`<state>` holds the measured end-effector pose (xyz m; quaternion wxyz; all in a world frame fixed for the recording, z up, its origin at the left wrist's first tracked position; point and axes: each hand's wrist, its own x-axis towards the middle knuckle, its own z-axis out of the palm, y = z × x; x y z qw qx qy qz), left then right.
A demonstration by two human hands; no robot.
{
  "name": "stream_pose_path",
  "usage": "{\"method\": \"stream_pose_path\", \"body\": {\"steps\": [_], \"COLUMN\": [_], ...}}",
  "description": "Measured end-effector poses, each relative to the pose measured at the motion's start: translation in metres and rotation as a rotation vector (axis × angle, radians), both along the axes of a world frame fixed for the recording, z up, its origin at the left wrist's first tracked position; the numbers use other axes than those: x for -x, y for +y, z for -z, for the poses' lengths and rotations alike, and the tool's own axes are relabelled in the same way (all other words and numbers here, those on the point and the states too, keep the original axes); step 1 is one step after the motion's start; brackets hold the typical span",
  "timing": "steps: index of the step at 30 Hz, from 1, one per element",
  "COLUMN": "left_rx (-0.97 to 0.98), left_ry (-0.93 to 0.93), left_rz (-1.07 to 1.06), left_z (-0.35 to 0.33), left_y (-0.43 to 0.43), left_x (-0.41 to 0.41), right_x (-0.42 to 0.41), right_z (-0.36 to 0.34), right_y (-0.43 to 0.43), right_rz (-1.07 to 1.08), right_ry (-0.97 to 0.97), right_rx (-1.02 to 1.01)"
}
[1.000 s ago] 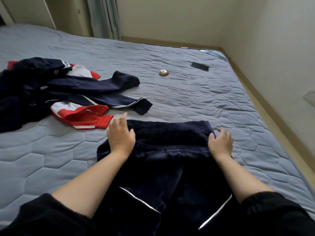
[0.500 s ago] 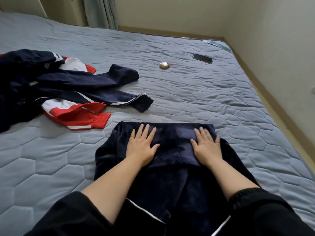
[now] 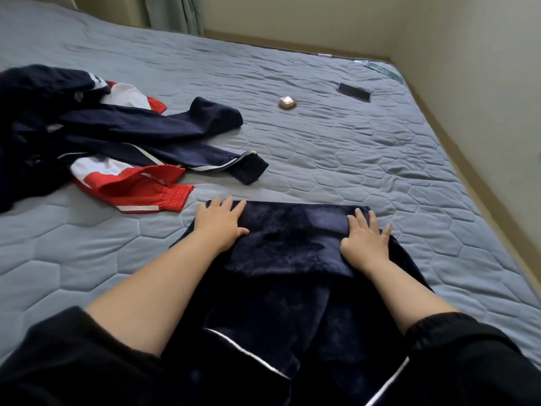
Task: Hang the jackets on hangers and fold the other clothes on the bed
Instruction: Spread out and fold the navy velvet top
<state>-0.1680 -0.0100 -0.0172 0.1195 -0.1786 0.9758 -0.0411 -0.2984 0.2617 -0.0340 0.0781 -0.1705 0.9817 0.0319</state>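
Note:
A dark navy fleece garment (image 3: 289,250) with thin white stripes lies in front of me on the grey quilted bed (image 3: 366,171), its far part folded back toward me. My left hand (image 3: 219,222) presses flat on the fold's left end, fingers straight. My right hand (image 3: 366,237) presses flat on the fold's right end, fingers spread. To the left lies a heap of other clothes: navy track trousers (image 3: 152,133) with white piping and a red and white jacket (image 3: 131,183).
A small gold-coloured object (image 3: 287,102) and a black phone (image 3: 353,92) lie further back on the bed. The bed's right edge runs along a wooden skirting and wall (image 3: 483,186). A curtain (image 3: 172,10) hangs at the back.
My hands went from gripping the fold's ends to lying flat on it, then slid apart from the middle toward the fold's left and right ends.

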Motion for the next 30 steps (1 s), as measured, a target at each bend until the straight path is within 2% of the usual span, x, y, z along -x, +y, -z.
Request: {"method": "stream_pose_path", "body": {"steps": [3,7,9,13,15,20,25,30], "left_rx": [-0.028,-0.210,-0.288,-0.491,-0.530,-0.442,-0.436,-0.165], "left_ry": [-0.071,-0.152,-0.163,-0.182,-0.198,-0.193,-0.192,0.001], "left_rz": [0.083,0.028,-0.005,-0.022,-0.027,-0.015,-0.019,0.003], "left_z": [-0.015,-0.024,-0.028,-0.045,-0.052,-0.055,-0.062,-0.076], "left_y": [-0.014,-0.024,-0.025,-0.031,-0.033,-0.027,-0.021,-0.010], "left_x": [0.014,0.024,0.023,0.019,0.016,0.009,-0.001,-0.012], "right_x": [0.009,0.021,0.027,0.037,0.038,0.036,0.026,0.017], "right_z": [-0.023,-0.044,-0.049,-0.054,-0.057,-0.064,-0.080,-0.089], "right_y": [-0.027,-0.046,-0.044,-0.042,-0.044,-0.039,-0.026,-0.008], "right_rz": [-0.106,-0.356,-0.355,-0.361,-0.353,-0.430,-0.413,-0.325], "right_ry": [0.005,-0.220,-0.286,-0.212,-0.191,-0.115,-0.187,-0.176], "right_rx": [-0.095,-0.188,-0.234,-0.374,-0.426,-0.456,-0.443,-0.280]}}
